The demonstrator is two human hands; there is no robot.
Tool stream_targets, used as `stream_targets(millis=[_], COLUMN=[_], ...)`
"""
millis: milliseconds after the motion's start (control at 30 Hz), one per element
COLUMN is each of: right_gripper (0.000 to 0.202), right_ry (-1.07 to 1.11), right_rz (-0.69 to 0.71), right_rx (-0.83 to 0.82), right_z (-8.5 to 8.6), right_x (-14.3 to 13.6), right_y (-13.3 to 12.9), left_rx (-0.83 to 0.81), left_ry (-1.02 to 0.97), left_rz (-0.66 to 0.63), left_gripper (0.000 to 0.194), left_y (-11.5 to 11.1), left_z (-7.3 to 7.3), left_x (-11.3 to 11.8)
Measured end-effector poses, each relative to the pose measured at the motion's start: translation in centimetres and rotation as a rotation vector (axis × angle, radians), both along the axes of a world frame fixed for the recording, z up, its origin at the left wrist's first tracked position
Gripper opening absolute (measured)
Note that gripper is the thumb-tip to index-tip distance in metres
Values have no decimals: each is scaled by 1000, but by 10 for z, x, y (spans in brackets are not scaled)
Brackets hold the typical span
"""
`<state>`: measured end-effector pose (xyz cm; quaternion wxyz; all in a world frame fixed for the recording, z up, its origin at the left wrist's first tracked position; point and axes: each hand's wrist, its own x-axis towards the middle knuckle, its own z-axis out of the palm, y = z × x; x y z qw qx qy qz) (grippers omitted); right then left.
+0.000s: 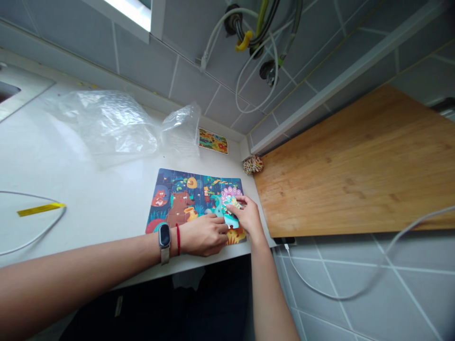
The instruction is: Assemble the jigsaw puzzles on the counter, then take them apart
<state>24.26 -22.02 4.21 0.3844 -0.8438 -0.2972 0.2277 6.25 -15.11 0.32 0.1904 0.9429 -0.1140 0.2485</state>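
Observation:
A colourful jigsaw puzzle (183, 201) with a bear, a fox and other animals on a dark blue background lies on the white counter. Over its right part, my right hand (249, 215) grips a few light turquoise puzzle pieces (232, 219), thumb on top. My left hand (208, 234), with a watch and a red cord at the wrist, rests over the puzzle's lower edge. Its fingers are curled closed beside those turquoise pieces, and what sits between the fingertips is hidden. Both hands cover parts of the picture beneath.
Clear plastic wrap (117, 123) lies on the counter (95, 194) behind the puzzle. A small picture card (213, 141) and a bundle of puzzle pieces (253, 164) are near the corner. A wooden board (355, 175) borders the right side. A white cable (53, 227) with a yellow tag lies left.

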Motion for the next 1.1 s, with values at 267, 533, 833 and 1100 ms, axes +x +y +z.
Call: stream_targets(millis=[267, 533, 833, 1100], right_gripper=[57, 47, 48, 49], right_ry=[372, 491, 563, 673], right_rz=[-74, -5, -13, -27], right_rx=[66, 60, 117, 153], right_z=[5, 1, -3, -1], right_x=[-6, -5, -4, -9], right_y=[-5, -6, -6, 0], left_rx=[4, -3, -41, -63], left_ry=[6, 8, -19, -36], left_rz=[15, 15, -1, 5], left_gripper=[12, 9, 11, 11], left_y=[-1, 0, 0, 0], left_z=[-2, -4, -3, -5], left_x=[0, 0, 1, 1])
